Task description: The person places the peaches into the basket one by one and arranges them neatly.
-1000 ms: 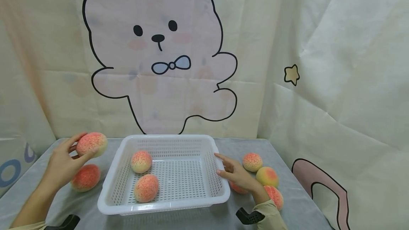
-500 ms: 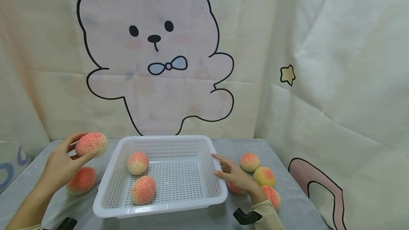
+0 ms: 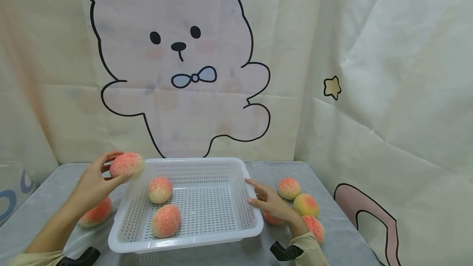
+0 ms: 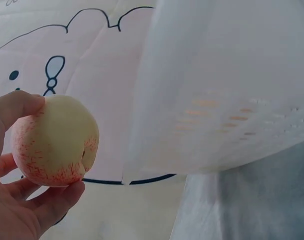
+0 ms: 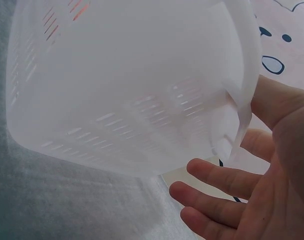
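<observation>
At the table's near edge the white basket [image 3: 184, 204] sits centred, two peaches [image 3: 166, 220] lying on its floor. The right hand [image 3: 271, 203] rests with relaxed, straight fingers against the basket's right wall, seemingly steadying it, with loose peaches [image 3: 306, 204] just beside it toward the table's right edge. Farther back, the left hand [image 3: 92, 184] cups a peach [image 3: 127, 164] in curled fingers above the basket's far-left corner. Another peach [image 3: 97, 212] lies near the left edge.

Bright, even, soft light; faint shadows; both wrist views blur close up.
</observation>
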`<state>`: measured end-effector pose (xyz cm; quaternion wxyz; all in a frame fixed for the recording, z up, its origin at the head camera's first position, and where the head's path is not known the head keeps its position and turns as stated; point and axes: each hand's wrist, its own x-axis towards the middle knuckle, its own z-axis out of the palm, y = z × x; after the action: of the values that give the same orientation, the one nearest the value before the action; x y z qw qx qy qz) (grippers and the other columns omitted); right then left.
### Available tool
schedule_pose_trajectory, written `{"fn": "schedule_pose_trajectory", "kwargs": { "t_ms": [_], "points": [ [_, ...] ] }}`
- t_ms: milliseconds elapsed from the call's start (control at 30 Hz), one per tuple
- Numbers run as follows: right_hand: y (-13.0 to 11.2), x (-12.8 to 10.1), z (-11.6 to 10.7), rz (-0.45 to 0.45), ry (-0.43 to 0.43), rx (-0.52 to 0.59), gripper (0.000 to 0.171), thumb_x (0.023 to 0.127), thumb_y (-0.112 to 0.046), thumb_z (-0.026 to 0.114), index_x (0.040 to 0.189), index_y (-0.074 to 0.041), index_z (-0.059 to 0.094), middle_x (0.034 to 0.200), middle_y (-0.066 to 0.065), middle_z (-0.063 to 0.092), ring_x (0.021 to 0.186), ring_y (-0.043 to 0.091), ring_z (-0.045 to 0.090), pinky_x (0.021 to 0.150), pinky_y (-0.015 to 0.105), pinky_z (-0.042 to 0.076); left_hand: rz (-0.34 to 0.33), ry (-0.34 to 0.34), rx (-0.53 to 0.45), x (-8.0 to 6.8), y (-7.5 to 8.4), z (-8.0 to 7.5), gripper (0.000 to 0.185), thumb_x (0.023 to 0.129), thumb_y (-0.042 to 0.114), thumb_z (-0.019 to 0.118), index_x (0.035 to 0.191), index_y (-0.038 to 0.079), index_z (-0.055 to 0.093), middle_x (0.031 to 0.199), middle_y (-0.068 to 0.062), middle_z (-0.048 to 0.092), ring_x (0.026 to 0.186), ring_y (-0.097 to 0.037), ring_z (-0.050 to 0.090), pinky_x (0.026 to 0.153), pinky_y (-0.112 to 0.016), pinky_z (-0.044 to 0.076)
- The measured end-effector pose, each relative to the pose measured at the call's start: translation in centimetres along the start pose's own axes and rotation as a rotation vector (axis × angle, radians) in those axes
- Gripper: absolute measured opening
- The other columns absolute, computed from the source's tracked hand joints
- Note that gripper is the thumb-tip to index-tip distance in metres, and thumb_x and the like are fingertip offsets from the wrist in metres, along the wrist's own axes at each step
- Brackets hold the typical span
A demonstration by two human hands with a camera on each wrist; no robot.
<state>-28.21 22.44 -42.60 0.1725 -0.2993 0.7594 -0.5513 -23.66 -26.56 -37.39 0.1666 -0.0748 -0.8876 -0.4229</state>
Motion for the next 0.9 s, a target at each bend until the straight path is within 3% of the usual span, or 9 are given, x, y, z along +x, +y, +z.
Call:
{"fn": "schedule_pose_trajectory", "kwargs": {
  "t_ms": [200, 467, 700, 900],
  "points": [
    [0.0, 0.0, 0.0, -0.008, 0.005, -0.004, 0.069, 0.105, -0.021, 0.056, 0.161, -0.003, 0.02, 0.149, 0.036, 0.045, 0.13, 0.047, 0.055, 0.093, 0.031, 0.057, 0.019, -0.051, 0.018, 0.4, 1.1, 1.0, 0.076, 0.093, 0.035, 0.074, 0.153, 0.006, 0.037, 0.144, -0.028, 0.047, 0.119, -0.047, 0.056, 0.069, -0.018, 0.05],
    [0.1, 0.1, 0.0, 0.007, 0.008, -0.004, 0.069, 0.105, -0.02, 0.056, 0.161, -0.005, 0.02, 0.151, 0.033, 0.044, 0.13, 0.041, 0.057, 0.093, 0.033, 0.057, 0.062, -0.085, 0.061, 0.8, 2.1, 2.5, 0.074, 0.092, 0.035, 0.074, 0.151, 0.002, 0.042, 0.141, -0.029, 0.049, 0.114, -0.043, 0.06, 0.068, -0.022, 0.051],
    [0.2, 0.1, 0.0, 0.014, 0.012, -0.011, 0.069, 0.104, -0.022, 0.056, 0.161, -0.005, 0.021, 0.152, 0.032, 0.044, 0.132, 0.041, 0.055, 0.095, 0.033, 0.056, 0.054, -0.146, 0.038, 0.9, 2.5, 3.6, 0.074, 0.091, 0.035, 0.076, 0.149, 0.004, 0.043, 0.136, -0.024, 0.052, 0.113, -0.034, 0.06, 0.072, -0.022, 0.053],
    [0.3, 0.1, 0.0, 0.016, 0.018, -0.018, 0.069, 0.104, -0.022, 0.056, 0.161, -0.006, 0.021, 0.153, 0.032, 0.043, 0.134, 0.041, 0.054, 0.096, 0.035, 0.056, 0.061, -0.188, 0.054, 1.1, 2.9, 4.2, 0.074, 0.09, 0.034, 0.077, 0.148, 0.003, 0.044, 0.139, -0.024, 0.056, 0.112, -0.034, 0.062, 0.073, -0.03, 0.054]
  ]
}}
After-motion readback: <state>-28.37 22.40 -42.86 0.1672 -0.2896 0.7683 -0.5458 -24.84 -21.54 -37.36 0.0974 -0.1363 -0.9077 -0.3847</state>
